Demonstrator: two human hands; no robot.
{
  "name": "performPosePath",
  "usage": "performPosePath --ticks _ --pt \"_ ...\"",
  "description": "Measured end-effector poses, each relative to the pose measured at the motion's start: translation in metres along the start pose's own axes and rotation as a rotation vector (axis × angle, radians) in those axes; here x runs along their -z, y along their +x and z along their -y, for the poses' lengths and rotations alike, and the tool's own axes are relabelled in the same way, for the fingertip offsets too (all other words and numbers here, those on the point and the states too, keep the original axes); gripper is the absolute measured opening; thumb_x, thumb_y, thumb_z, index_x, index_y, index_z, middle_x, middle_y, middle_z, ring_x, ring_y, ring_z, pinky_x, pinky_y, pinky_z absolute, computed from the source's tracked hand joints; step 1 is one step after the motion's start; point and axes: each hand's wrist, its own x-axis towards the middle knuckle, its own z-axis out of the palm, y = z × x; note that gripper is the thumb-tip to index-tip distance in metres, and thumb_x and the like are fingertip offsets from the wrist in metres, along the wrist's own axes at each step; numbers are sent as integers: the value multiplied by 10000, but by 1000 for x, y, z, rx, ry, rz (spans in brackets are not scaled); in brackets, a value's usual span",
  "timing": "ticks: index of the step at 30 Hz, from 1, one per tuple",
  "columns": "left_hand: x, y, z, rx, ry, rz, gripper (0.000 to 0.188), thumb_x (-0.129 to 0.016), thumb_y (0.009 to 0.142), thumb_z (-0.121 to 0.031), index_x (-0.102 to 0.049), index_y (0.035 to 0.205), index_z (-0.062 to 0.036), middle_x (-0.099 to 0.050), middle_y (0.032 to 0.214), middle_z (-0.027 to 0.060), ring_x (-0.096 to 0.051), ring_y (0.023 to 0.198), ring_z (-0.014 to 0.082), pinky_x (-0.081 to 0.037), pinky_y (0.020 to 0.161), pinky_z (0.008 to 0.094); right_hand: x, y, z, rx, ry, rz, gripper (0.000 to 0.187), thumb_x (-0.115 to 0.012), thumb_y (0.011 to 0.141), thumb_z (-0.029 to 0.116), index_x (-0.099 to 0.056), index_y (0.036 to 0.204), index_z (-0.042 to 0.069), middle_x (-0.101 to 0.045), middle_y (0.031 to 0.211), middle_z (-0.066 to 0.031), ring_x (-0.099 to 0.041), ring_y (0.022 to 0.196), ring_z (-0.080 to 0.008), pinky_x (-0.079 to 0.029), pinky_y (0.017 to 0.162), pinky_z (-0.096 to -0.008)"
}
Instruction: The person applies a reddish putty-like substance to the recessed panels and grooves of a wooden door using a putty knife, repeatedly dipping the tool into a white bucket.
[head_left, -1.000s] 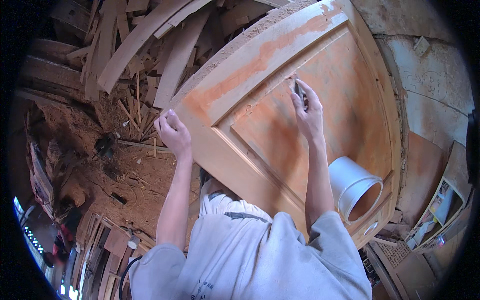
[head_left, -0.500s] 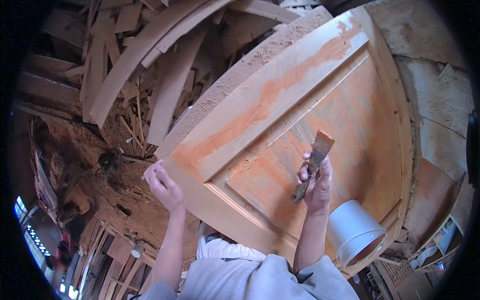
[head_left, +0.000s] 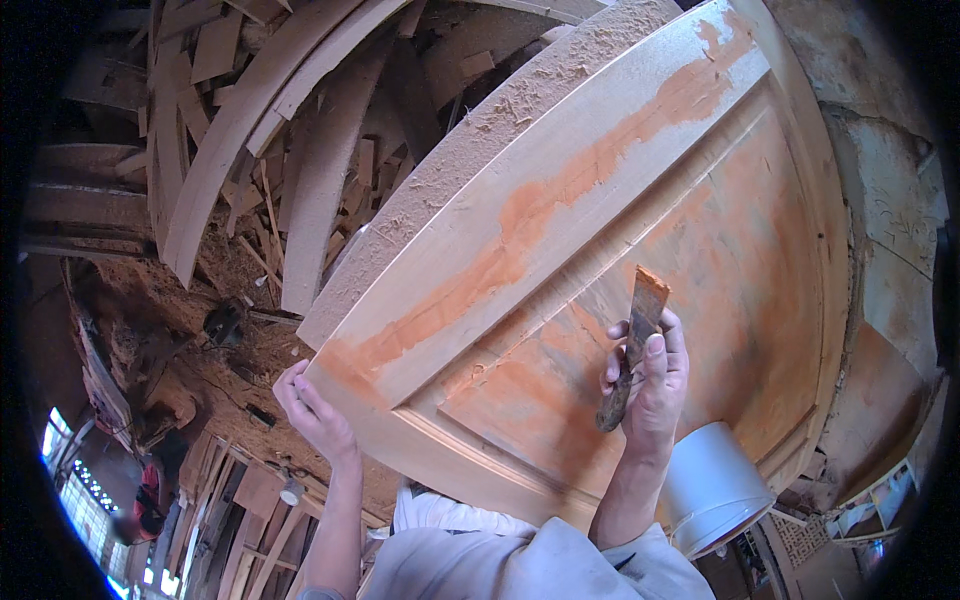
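Head view: door panel (head_left: pixel 740 260) and rail (head_left: pixel 560 190) streaked orange; near stile (head_left: pixel 385 430) mostly bare.
Right grip (head_left: pixel 650 385): pinching scraper (head_left: pixel 647 300).
Left grip (head_left: pixel 318 415): curled; hold unclear.

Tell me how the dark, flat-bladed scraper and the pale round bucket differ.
The dark, flat-bladed scraper is slim and small; the pale round bucket is wider and bulkier. The scraper is held in the bare right hand; no hand holds the bucket. Orange paste clings to the scraper's blade tip, while the bucket's visible outer wall looks mostly clean. Both are on the person's right.
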Motion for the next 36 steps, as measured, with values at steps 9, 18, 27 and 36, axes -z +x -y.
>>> performPosePath --ticks 9,18,27,36 --pt "0 1 0 -67 35 -26 312 -439 1045 -200 -597 1078 67 -566 1093 167 -553 1039 296 -436 932 414 -12 -1 11 549 -1178 176 443 -741 865 117 -608 1288 112 -647 1027 -119 -692 804 -255 -586 669 -368" --pt "-3 1 5 -88 -15 -64 285 -457 1034 -171 -609 1065 69 -570 1066 180 -562 989 307 -445 885 418 -20 -3 7 574 -1383 232 509 -725 884 165 -581 1363 258 -597 944 -78 -671 708 -256 -597 607 -396" --pt "1 3 -3 -123 0 -60 296 -470 1028 -194 -609 1063 65 -564 1078 189 -565 1006 324 -447 893 426 -31 0 5 577 -1526 226 507 -672 929 206 -541 1410 297 -566 918 -87 -654 679 -259 -594 599 -417" --pt "2 2 4 -103 -31 -59 300 -487 1032 -224 -608 1095 44 -560 1075 185 -571 1010 325 -454 889 428 -30 0 7 444 -1611 297 594 -659 897 99 -507 1432 307 -566 1008 -122 -674 775 -318 -596 684 -451"
